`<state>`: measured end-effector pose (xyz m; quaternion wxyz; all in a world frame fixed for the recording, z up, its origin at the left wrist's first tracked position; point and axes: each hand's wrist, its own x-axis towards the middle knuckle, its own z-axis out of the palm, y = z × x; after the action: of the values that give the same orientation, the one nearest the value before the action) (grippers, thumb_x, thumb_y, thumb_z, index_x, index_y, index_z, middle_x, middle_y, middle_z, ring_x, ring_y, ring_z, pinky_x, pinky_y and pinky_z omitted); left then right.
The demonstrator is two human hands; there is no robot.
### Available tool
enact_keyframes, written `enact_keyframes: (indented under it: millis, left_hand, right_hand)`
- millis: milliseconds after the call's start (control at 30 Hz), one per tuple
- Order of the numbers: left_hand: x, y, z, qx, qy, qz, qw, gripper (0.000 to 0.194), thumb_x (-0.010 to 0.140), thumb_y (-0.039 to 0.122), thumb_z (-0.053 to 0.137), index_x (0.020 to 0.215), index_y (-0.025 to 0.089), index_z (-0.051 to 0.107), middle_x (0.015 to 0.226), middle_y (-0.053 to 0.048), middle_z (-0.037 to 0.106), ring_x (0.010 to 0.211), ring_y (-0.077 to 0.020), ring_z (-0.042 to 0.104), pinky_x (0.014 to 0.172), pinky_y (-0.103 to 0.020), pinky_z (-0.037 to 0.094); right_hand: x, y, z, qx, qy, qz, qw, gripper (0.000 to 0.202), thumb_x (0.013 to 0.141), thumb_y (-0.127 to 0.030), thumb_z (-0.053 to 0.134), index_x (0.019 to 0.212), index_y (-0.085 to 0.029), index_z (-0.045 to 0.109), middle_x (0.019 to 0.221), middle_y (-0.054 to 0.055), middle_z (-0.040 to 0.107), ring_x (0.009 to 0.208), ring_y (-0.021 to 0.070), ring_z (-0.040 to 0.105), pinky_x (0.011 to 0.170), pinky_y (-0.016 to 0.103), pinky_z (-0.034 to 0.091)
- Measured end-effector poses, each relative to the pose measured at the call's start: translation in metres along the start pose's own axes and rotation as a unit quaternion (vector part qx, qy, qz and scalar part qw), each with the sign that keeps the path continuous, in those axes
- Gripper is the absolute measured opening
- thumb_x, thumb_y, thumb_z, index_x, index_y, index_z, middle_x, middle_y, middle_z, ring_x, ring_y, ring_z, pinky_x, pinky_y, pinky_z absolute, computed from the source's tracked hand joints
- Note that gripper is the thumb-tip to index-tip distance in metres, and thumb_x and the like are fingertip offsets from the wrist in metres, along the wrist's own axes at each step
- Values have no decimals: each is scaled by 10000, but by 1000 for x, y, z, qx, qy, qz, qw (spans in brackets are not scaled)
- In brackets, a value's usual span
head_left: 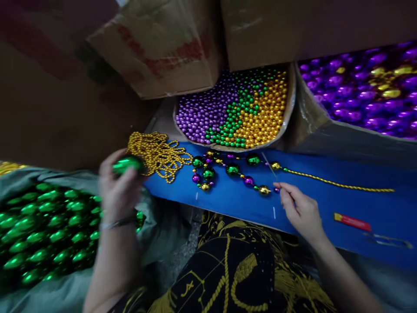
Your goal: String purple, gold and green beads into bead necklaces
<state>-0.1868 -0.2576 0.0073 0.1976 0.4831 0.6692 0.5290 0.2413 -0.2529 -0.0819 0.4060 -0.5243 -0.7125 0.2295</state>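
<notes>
Cardboard cartons [169,52] enclose the far side and the left of the work area. The room is dimly lit. A blue-topped bench [208,206] runs in front of the person. To the left, gray-green fabric [159,234] surrounds a mass of glossy green beads [35,237]. At the far edge of the bench, an open container [291,108] holds small purple, green and gold beads; large purple beads [345,91] fill a carton to its right.

Gold bead chains [156,154] lie piled at the left end of the bench. The mixed-bead strand [233,169] lies looped beside them, centrally on the bench, with a gold tail [339,180] extending right.

Left hand [117,191]: curled around a large green bead [127,165], above the chains. Right hand [302,213]: fingertips pinching a thin pale line [269,166] beside the strand. The step in hand appears to be bead handling with the line held. Any move of the left hand calls for a secure grip on the smooth bead and clearance over the chains.

A red-and-yellow item [352,221] and a metal tool [389,240] lie at right.
</notes>
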Motion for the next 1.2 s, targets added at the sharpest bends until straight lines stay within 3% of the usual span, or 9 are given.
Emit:
enact_keyframes:
  millis: [100,167,233,300,533,867,1033,1133,1200]
  left_hand:
    - [0,12,93,-264,-211,-148,930,606,742,472,695,1264,247,486,1184,-102,621,844,-170,659,539,-212,519]
    - [-4,14,142,-332,-276,-214,876,531,820,517,605,1240,211,497,1169,-124,635,907,-194,674,571,-218,536]
    - [-12,14,174,-368,-309,-259,838,501,885,560,480,1221,189,505,1164,-134,639,980,-225,673,652,-263,568]
    - [-20,14,191,-390,-322,-286,814,471,915,540,428,1214,184,505,1178,-134,634,1018,-238,669,751,-312,580]
    - [-31,11,206,-450,-338,-262,784,427,815,382,686,1198,237,564,1112,-57,627,980,-198,656,854,-358,565]
    - [-34,3,204,-405,-317,-177,839,516,723,329,799,1193,230,611,1037,-48,642,884,-153,627,790,-306,554]
    - [-36,-7,208,-275,-269,19,923,625,682,305,833,1247,235,575,1256,-88,589,1133,-227,577,969,-366,493]
    - [-46,-6,214,-220,-266,124,930,644,670,289,843,1252,258,569,1315,-82,557,1247,-258,510,1073,-426,420]
    - [-55,-3,219,-233,-293,132,918,604,719,285,808,1268,274,555,1309,-77,564,1223,-244,531,1050,-414,439]
  right_hand:
    - [-2,-12,14,-14,-22,-84,996,270,941,-242,524,1177,-300,641,1054,15,726,825,178,714,762,312,583]
    - [-5,-17,18,-14,-29,-112,993,306,933,-208,530,1204,-309,632,1074,6,723,907,192,715,790,323,591]
    - [-7,-17,19,-20,-26,-117,993,315,929,-187,534,1204,-299,636,1073,7,724,918,197,716,781,329,597]
    - [-10,-16,18,-32,-18,-107,994,301,927,-181,535,1186,-285,649,1060,12,727,906,201,719,759,332,600]
    - [-11,-10,13,-115,14,-129,985,233,939,-163,521,1118,-203,664,1015,34,738,864,169,722,758,279,587]
    - [-9,-12,13,-159,20,-169,973,201,943,-139,524,1098,-157,650,972,30,736,830,132,709,763,241,545]
    - [-11,-13,11,-254,25,-195,947,190,933,-140,552,1087,-143,663,852,19,730,699,139,688,665,261,498]
    - [-11,-10,16,-270,31,-188,944,188,934,-139,551,1084,-138,663,854,19,731,686,139,684,663,262,486]
    - [-11,-6,21,-251,37,-175,951,185,938,-135,541,1081,-123,657,911,35,736,731,140,695,693,254,492]
